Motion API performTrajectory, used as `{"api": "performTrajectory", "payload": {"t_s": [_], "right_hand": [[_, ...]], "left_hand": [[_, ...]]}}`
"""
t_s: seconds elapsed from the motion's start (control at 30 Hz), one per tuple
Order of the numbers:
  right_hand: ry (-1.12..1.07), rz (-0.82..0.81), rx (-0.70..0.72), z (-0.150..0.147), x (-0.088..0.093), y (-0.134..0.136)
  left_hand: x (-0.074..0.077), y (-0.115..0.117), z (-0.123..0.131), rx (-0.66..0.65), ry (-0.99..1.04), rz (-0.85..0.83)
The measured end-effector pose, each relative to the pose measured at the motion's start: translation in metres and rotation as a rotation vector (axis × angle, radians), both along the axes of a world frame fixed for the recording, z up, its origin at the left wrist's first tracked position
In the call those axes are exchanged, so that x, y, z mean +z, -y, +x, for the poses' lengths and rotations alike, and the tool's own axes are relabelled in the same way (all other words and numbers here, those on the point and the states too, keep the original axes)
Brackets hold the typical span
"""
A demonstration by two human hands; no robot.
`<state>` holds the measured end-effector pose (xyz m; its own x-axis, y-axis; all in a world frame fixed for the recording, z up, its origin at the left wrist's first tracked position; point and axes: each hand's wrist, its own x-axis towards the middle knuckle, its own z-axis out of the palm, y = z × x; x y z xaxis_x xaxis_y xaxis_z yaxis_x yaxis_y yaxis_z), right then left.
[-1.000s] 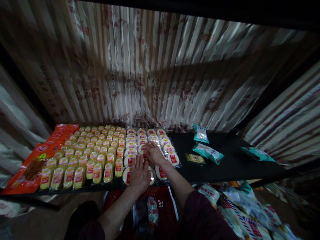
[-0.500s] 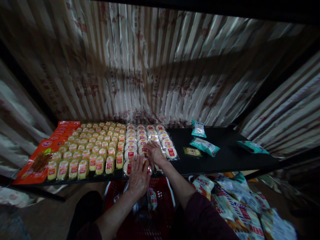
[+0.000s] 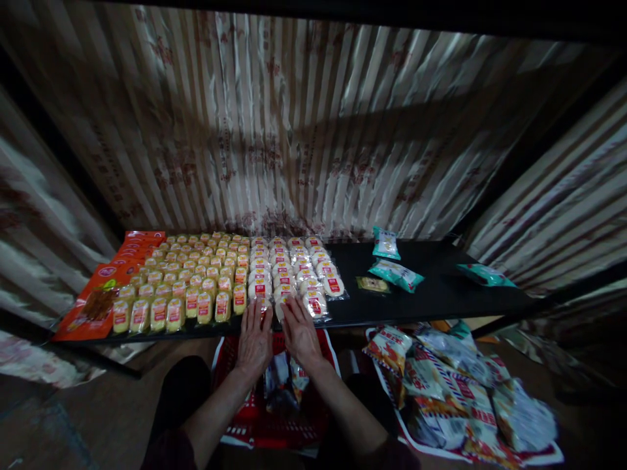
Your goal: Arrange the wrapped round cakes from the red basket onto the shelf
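Observation:
Rows of round white packaged cakes (image 3: 314, 301) with red labels lie overlapping on a black shelf (image 3: 431, 287). My left hand (image 3: 255, 341) rests with fingers stretched over the front cake of the leftmost white row. Beside it, my right hand (image 3: 300, 331) lies flat on the front of the second row, fingers extended. Neither hand grips anything. Left of the white rows stand several rows of yellow packaged cakes (image 3: 198, 282) with orange and red labels. The front cakes under my fingers are partly hidden.
Orange snack bags (image 3: 100, 294) overlap at the shelf's left end. Teal packets (image 3: 396, 274) and a small yellow packet (image 3: 373, 284) lie to the right. Below are a red basket (image 3: 235, 418) holding some packets and another basket heaped with snack bags (image 3: 441, 385). A striped curtain (image 3: 294, 130) hangs behind.
My right hand has drawn back from farther up the white rows to their front edge. My left hand has shifted slightly left. The view has also moved a little.

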<state>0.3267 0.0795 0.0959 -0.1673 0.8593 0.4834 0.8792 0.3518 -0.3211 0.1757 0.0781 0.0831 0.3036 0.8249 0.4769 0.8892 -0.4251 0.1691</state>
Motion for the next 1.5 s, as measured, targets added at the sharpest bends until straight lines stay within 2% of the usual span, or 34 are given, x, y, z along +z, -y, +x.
{"api": "performTrajectory", "payload": {"t_s": [0.13,0.3,0.47,0.63,0.83,1.23,1.5], "right_hand": [[0.030,0.005,-0.023,-0.007,-0.006,0.001],[0.038,0.023,-0.005,-0.005,-0.007,0.000],[-0.022,0.053,-0.072,-0.003,-0.015,0.013],[-0.017,-0.015,-0.119,-0.004,-0.024,0.023],[-0.024,-0.019,-0.104,-0.003,-0.027,0.023],[-0.040,-0.057,-0.132,-0.007,-0.026,0.034],[-0.022,-0.010,-0.109,0.004,-0.041,0.038]], "left_hand": [[-0.004,-0.007,-0.002,0.001,-0.024,0.002],[-0.001,-0.014,-0.003,-0.009,-0.046,0.017],[0.008,-0.007,-0.001,0.004,-0.030,0.016],[0.010,0.000,0.005,-0.031,-0.054,-0.009],[0.008,-0.001,0.007,-0.028,-0.053,-0.007],[0.009,-0.002,0.014,-0.115,-0.067,-0.030],[0.008,-0.005,0.019,-0.175,-0.083,-0.035]]}}
